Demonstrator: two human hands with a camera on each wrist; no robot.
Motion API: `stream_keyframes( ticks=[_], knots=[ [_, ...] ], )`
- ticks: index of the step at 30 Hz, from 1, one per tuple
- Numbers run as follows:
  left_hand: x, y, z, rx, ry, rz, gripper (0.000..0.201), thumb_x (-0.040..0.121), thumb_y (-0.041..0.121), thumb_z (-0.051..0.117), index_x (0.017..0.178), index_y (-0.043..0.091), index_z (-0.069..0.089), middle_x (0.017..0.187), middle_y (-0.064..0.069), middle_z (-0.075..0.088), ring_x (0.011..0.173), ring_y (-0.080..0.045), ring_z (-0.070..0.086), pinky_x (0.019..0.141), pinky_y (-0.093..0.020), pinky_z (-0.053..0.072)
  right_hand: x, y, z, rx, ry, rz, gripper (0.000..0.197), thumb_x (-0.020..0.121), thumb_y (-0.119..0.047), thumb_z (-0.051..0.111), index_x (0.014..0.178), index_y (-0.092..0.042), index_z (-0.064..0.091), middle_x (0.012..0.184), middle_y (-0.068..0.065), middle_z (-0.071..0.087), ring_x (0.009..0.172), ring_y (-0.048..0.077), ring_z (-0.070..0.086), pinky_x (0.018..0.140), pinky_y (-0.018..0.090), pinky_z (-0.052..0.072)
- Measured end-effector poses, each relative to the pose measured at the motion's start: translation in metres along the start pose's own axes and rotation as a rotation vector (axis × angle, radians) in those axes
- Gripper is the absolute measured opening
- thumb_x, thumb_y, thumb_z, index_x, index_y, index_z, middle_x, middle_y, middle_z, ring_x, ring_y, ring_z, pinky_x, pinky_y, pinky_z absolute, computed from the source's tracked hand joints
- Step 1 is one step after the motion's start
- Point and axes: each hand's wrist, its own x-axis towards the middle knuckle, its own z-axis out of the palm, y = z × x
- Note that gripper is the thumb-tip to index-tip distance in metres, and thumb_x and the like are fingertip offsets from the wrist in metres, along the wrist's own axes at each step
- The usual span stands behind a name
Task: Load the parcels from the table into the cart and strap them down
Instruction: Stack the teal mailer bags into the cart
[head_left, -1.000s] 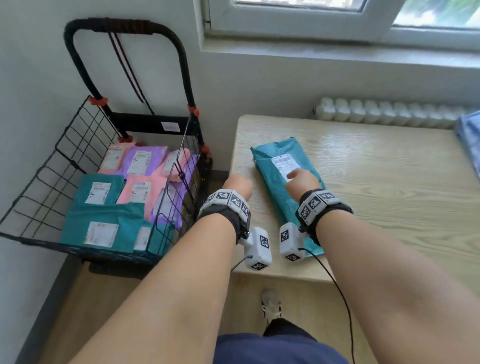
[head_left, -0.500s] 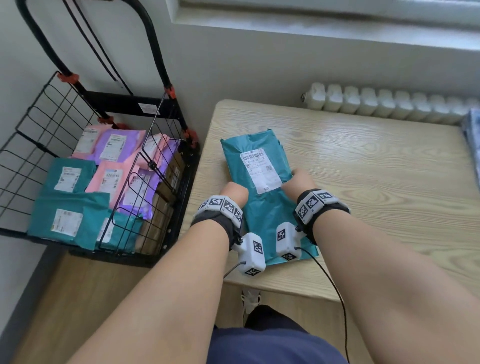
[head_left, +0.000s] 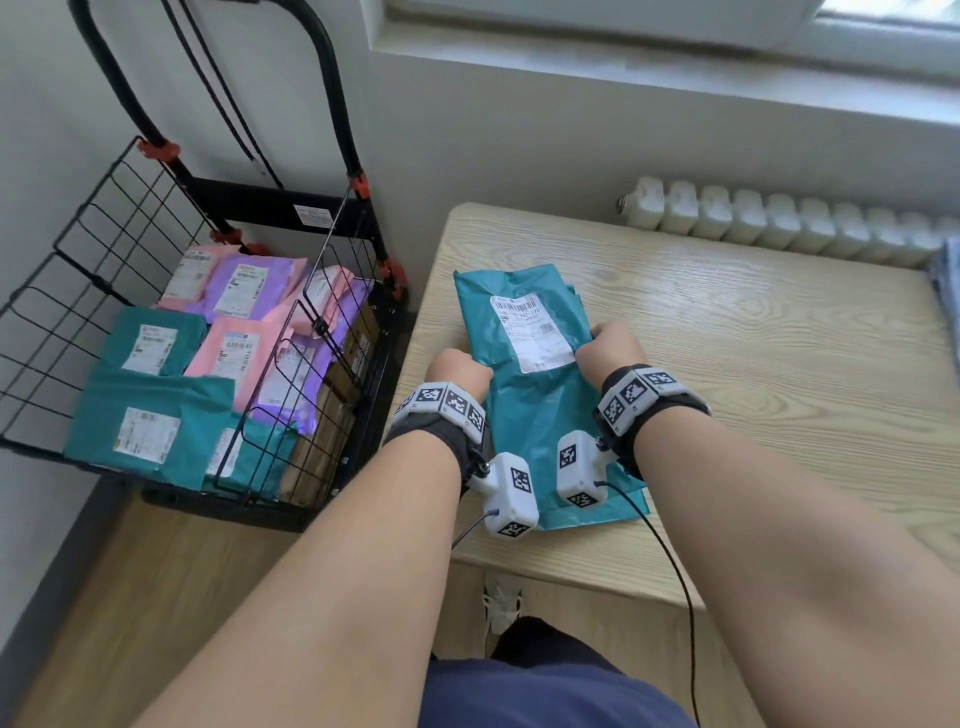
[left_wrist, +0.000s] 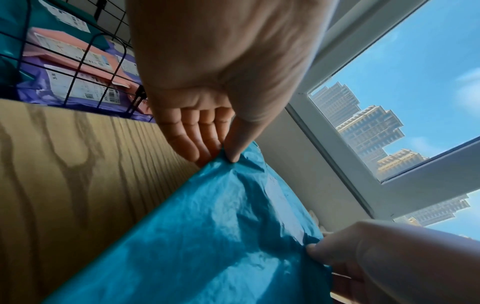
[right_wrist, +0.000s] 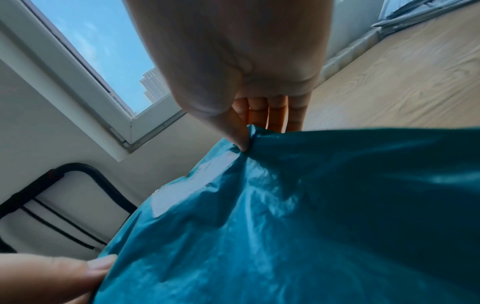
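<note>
Wooden table (head_left: 727, 364), teal parcel (head_left: 535, 415) lengthwise toward window, both hands' fingers (left_wrist: 202, 142) pinching its edges

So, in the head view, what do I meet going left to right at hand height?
Cart holding parcels → left hand → teal parcel gripped at both edges → right hand → bare table.

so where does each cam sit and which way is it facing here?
Head: worn on the head, looks down at table, cart, both forearms and hands.
Left wrist: along left hand, pinching teal parcel; window beyond.
Right wrist: along right hand, pinching the parcel's other edge.
Shared: every view shows the parcel.
</note>
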Motion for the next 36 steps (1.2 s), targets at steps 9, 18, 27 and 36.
stream_keyframes(
  ticks=[9,18,27,36],
  knots=[
    [-0.006,-0.041,-0.111,-0.161,0.104,0.084,0.027,0.080,0.035,0.062,0.064,0.014,0.062,0.072,-0.009,0.063,0.077,-0.033,0.068,0.077,-0.045,0.058,-0.059,-0.087,0.045,0.004,0.080,-0.170,0.032,0.087,-0.007,0.046,0.116,-0.015,0.058,0.106,0.005,0.062,0.100,0.027,0.057,0.078,0.029,0.042],
    [0.001,-0.133,-0.264,-0.114,0.254,0.068,0.045,0.089,0.018,0.057,0.048,0.011,0.041,0.050,-0.006,0.045,0.063,-0.027,0.052,0.067,-0.032,0.048,-0.137,-0.195,0.161,0.064,0.006,-0.246,0.024,0.083,-0.013,0.047,0.095,-0.007,0.067,0.090,0.010,0.066,0.087,0.029,0.061,0.073,0.033,0.048],
    [0.039,-0.188,-0.344,0.071,0.285,0.052,0.031,0.090,0.008,0.047,0.114,-0.004,0.062,0.100,-0.023,0.066,0.090,-0.038,0.062,0.067,-0.035,0.046,-0.142,-0.265,0.236,0.143,-0.141,-0.243,0.014,0.081,-0.007,0.054,0.085,-0.010,0.068,0.088,0.009,0.069,0.084,0.027,0.066,0.078,0.037,0.057],
    [0.114,-0.196,-0.399,0.056,0.361,-0.153,0.033,0.093,0.016,0.047,0.065,0.002,0.056,0.069,-0.009,0.054,0.077,-0.030,0.049,0.064,-0.029,0.032,-0.079,-0.344,0.298,0.025,-0.321,-0.259,0.010,0.082,-0.011,0.062,0.088,-0.007,0.068,0.084,0.009,0.065,0.077,0.025,0.059,0.065,0.025,0.046]
  ],
)
